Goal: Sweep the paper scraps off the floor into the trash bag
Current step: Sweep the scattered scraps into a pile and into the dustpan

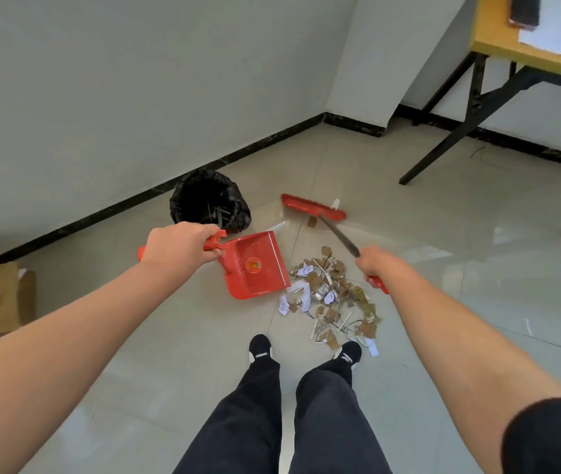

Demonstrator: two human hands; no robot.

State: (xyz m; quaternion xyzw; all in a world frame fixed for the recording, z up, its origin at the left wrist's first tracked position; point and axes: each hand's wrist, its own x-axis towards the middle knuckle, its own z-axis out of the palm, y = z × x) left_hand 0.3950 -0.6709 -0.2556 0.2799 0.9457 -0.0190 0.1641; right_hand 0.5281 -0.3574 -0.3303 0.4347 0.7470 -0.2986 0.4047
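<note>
A pile of brown and white paper scraps [332, 297] lies on the tiled floor just ahead of my feet. My left hand [180, 246] grips the handle of a red dustpan [255, 266], whose lip rests beside the pile's left edge. My right hand [376, 265] holds the handle of a red broom [313, 207]; its head sits on the floor beyond the pile, with a couple of stray scraps by it. A black trash bag [209, 200] stands open against the wall, behind the dustpan, with some scraps inside.
A cardboard box [2, 299] with white paper sits at the left by the wall. A yellow-topped table [525, 53] on black legs [474, 97] stands at the back right. My black shoes [260, 347] are right behind the pile.
</note>
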